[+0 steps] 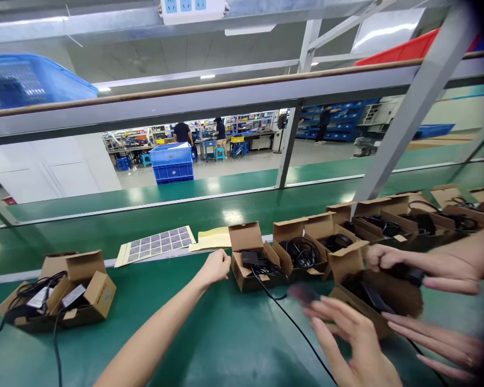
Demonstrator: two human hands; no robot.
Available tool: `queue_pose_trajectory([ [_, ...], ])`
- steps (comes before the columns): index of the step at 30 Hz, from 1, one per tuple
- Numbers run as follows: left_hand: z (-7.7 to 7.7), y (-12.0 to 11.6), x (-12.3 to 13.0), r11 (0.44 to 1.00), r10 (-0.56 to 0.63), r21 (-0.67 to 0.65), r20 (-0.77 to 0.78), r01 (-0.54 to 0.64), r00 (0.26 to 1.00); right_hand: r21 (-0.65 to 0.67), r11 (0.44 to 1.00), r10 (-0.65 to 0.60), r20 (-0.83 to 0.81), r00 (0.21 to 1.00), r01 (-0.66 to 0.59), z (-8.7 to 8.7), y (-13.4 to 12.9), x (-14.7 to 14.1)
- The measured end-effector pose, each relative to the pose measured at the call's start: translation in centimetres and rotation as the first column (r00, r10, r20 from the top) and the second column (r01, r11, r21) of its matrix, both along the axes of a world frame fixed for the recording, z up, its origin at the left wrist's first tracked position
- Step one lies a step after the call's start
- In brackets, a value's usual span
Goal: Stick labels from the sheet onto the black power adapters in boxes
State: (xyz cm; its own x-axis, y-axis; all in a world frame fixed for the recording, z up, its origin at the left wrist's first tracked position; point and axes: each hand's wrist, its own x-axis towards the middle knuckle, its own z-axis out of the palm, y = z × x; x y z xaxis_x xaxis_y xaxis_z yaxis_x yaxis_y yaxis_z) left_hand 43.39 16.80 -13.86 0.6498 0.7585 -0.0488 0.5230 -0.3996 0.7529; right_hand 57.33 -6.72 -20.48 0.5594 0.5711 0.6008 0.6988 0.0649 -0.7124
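My left hand [215, 267] is closed in a fist beside the left wall of an open cardboard box [246, 282]; whatever its fingers hold, if anything, is hidden. In that box lie a black power adapter [255, 259] and a black cable [292, 321] that trails over the front onto the green work surface [226, 344]. My right hand [353, 336] is blurred, fingers stretched out, above the surface to the right of this cable. A dark reddish smear shows at its fingertips, too blurred to name.
A co-worker's hands [435, 341] reach in from the right around another open box [349, 260]. More open boxes with black cables line the right side. Two boxes [99, 293] stand at left. A label sheet [157, 244] and yellow paper [212, 238] lie behind my left hand.
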Motion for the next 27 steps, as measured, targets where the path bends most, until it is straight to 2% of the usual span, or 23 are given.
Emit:
queue_pose_trajectory([
  [2,0.1,-0.3,-0.3,0.997,-0.068,0.052,0.075,0.064,0.995,-0.002,1.000,0.022,-0.010,1.000,-0.022,-0.2,2.8,1.3],
  [5,-1.1,-0.2,0.5,0.967,-0.243,0.096,0.077,0.235,0.967,-0.028,0.992,0.121,-0.058,0.991,-0.123,-0.7,7.1,2.7],
  [7,-2.3,0.1,0.8,0.944,-0.313,0.140,0.097,0.298,0.945,-0.057,0.988,0.138,-0.048,0.989,-0.141,-1.1,8.7,3.0],
  [9,-3.1,0.1,-0.1,0.928,-0.358,0.175,0.163,0.330,0.919,-0.103,0.988,0.112,-0.004,0.994,-0.111,-1.0,8.9,2.6],
  [12,-3.1,-0.5,-4.2,0.905,-0.423,0.139,0.188,0.403,0.886,-0.105,0.994,0.046,0.158,0.986,-0.030,0.1,8.1,0.3],
  [13,-2.8,-0.9,-6.1,0.894,-0.447,0.120,0.172,0.431,0.878,-0.081,0.995,0.071,0.247,0.966,-0.053,0.8,7.9,-0.7],
  [15,-2.0,-1.5,-10.1,0.880,-0.474,0.092,0.119,0.465,0.873,-0.085,0.972,0.236,0.412,0.880,-0.221,2.6,7.8,-3.1],
  [16,-1.5,-1.8,-12.1,0.880,-0.474,0.085,0.083,0.467,0.877,-0.142,0.929,0.367,0.456,0.811,-0.341,3.6,8.0,-4.4],
  [18,-0.7,-2.4,-15.6,0.891,-0.448,0.086,-0.001,0.446,0.894,-0.325,0.784,0.619,0.465,0.633,-0.529,5.7,8.9,-7.1],
  [20,0.0,-2.9,-18.6,0.903,-0.411,0.096,-0.093,0.419,0.907,-0.513,0.597,0.802,0.412,0.433,-0.617,7.6,10.0,-9.9],
  [22,0.6,-3.4,-21.1,0.917,-0.374,0.086,-0.156,0.389,0.914,-0.646,0.435,0.899,0.354,0.259,-0.627,9.2,11.3,-12.5],
  [24,1.2,-4.0,-23.2,0.936,-0.343,0.035,-0.146,0.351,0.928,-0.702,0.356,0.929,0.335,0.156,-0.616,10.2,12.3,-14.7],
  [27,2.0,-5.0,-25.5,0.951,-0.303,-0.067,-0.011,0.301,0.953,-0.704,0.333,0.932,0.346,0.107,-0.627,10.6,13.4,-16.1],
])
